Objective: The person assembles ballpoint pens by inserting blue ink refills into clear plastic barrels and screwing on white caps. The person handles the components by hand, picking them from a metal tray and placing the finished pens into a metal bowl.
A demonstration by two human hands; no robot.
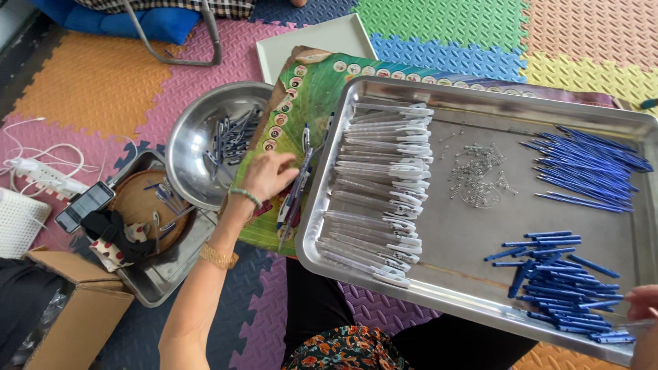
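My left hand (267,177) rests on the green printed board (312,89), its fingers touching several assembled pens (293,200) lying beside the steel tray (480,99). On the tray lie a row of clear pen barrels with white clips (380,185), a heap of small metal springs (476,179), thin blue refills (589,168) at the far right, and short blue pen parts (558,288) near the front. My right hand (643,322) shows only at the right frame edge by the short blue parts, pinching a clear barrel.
A round steel bowl (199,147) with pens stands left of the board. Further left are a second steel tray (161,277) with a wooden disc, a phone (83,205), a power strip (41,175) and a cardboard box (75,308). Coloured foam mats (96,82) cover the floor.
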